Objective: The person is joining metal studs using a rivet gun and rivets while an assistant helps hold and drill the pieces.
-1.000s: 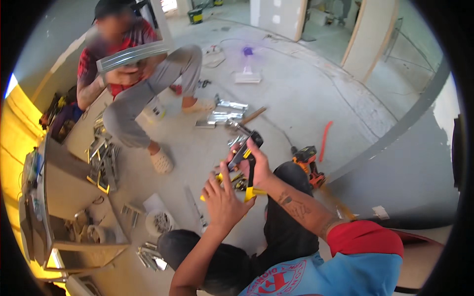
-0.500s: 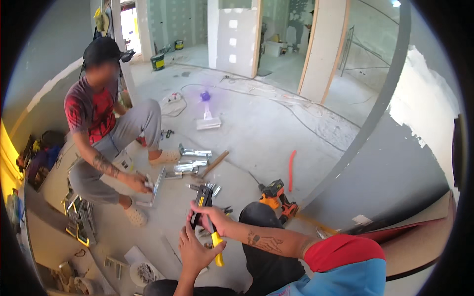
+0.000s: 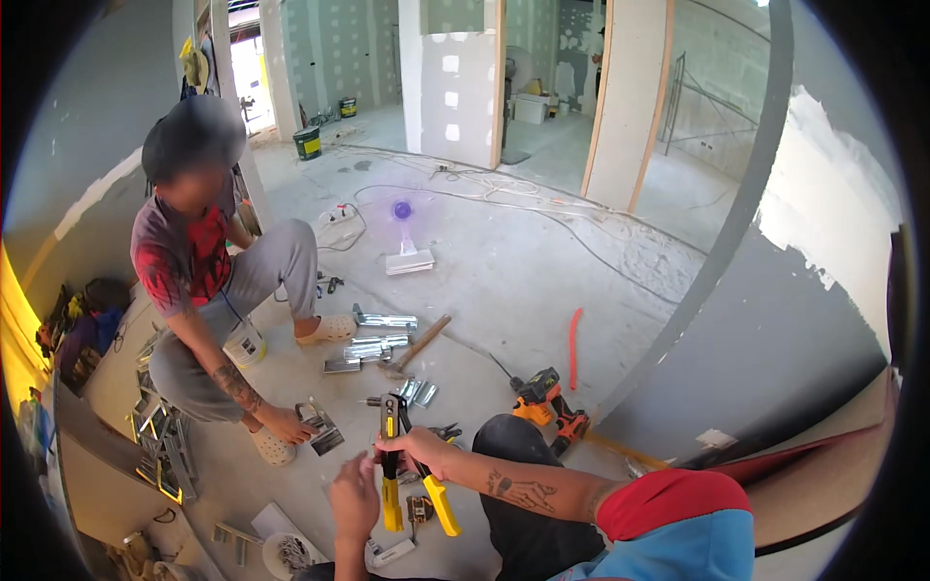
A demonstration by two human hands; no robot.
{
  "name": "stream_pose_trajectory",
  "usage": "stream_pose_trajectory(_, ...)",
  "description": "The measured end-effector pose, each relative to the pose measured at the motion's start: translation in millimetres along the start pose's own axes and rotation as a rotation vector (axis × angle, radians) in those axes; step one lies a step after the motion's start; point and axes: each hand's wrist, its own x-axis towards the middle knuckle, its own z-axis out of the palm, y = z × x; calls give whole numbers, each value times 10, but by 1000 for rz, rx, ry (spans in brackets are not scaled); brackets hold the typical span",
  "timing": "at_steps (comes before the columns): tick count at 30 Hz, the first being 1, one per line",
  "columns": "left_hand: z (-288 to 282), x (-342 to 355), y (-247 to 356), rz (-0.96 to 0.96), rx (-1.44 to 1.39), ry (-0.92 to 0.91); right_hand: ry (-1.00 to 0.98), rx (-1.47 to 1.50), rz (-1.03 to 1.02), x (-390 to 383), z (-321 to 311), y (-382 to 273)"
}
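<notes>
My right hand [image 3: 422, 451] is closed on a hand riveter [image 3: 391, 502] with a black body and two yellow handles, held upright with the handles apart. Just left of the tool is my left hand [image 3: 351, 499], fingers bent together near the riveter; what they hold, if anything, is hard to make out. Beneath the tool lie a tape measure [image 3: 419, 508] and pliers [image 3: 446, 430]. Shiny metal pieces [image 3: 383, 349] and a hammer [image 3: 421, 344] lie beyond it on the floor.
A co-worker [image 3: 194, 281] squats at left, a hand on a metal piece [image 3: 320, 431]. Orange cordless drills [image 3: 538, 397] and a red strip [image 3: 574, 349] lie right, beside a grey wall [image 3: 727, 349]. A white bucket [image 3: 244, 346], metal parts [image 3: 155, 445] and cables [image 3: 572, 232] surround us.
The riveter has come lower and more upright, and my left hand has slipped off its handles. The co-worker has lowered a metal piece from chest height to near the floor. The view has shifted.
</notes>
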Motion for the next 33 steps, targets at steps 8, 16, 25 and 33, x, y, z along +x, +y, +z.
stream_pose_trajectory(8, -85, 13, -110, -282, -670, 127, -236, -130, -161, -306, 339, -7)
stream_pose_trajectory(16, -235, -4, -24, -343, -966, 20, -236, -48, -124, -352, 379, -10)
stream_pose_trajectory(25, -223, -9, -53, -282, -875, 12, -258, -42, -132, -283, 338, 17)
stream_pose_trajectory(33, -286, -5, 161, -339, -1096, 3, -292, -13, -121, -402, 319, -61)
